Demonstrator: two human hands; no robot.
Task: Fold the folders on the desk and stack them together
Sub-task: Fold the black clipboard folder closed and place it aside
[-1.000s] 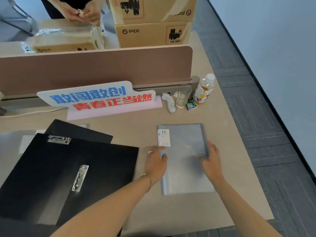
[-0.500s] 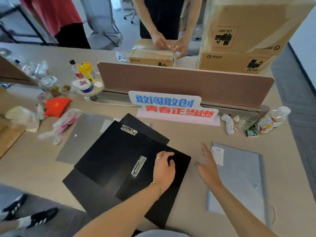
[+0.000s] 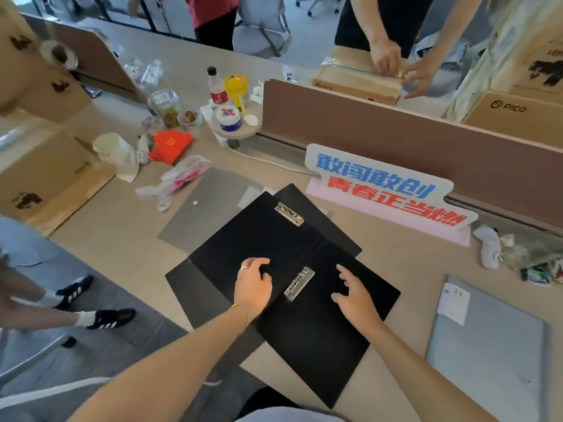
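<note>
An open black folder [image 3: 313, 339] with a metal clip lies flat on the desk in front of me, over a second open black folder [image 3: 259, 236] that also has a clip. My left hand [image 3: 253, 284] rests on the top folder left of its clip, fingers spread. My right hand [image 3: 355, 295] lies flat on it right of the clip. A closed grey folder [image 3: 487, 348] with a white label lies at the right. Another grey folder [image 3: 207, 205] sits partly under the black ones at the left.
A blue-and-red sign [image 3: 384, 187] stands against the brown desk divider [image 3: 411, 135]. Bottles, jars, a red pouch [image 3: 170, 144] and plastic bags crowd the far left. A white device [image 3: 490, 248] lies at the right. Another person handles a box [image 3: 356, 77] behind the divider.
My view swung left from the grey folder to the black folders. Both hands left the grey folder and now rest on the top black folder, either side of its clip.
</note>
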